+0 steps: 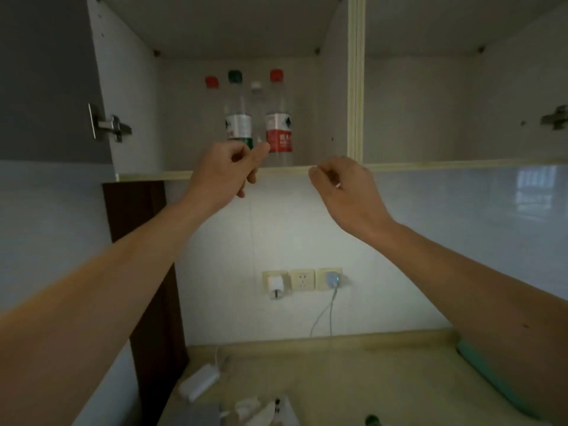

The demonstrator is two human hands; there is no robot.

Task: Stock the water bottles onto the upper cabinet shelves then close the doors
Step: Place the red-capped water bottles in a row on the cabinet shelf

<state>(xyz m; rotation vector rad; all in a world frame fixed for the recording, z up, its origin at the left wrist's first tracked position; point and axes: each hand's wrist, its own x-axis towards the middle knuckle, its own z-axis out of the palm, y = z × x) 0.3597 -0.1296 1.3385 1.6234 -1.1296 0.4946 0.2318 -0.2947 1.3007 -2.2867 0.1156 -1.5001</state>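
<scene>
From my feed, both hands were raised to the front lip of the open upper cabinet. The left hand sat in front of the base of the green-capped bottle, its fingers loosely curled with the thumb pointing up toward the shelf edge; I could not tell whether it touched the bottle or held anything. The right hand hung just below the shelf edge, fingers curled inward with nothing visibly gripped.

Four bottles stood upright together in the left compartment: the green-capped one, a red-capped bottle with a red label just to its right, another red cap farther back on the left, and a white cap between the front two (those two bodies were hard to make out). The right compartment showed only a hinge.

Below, wall sockets held plugs, and a white adapter lay on the counter.
</scene>
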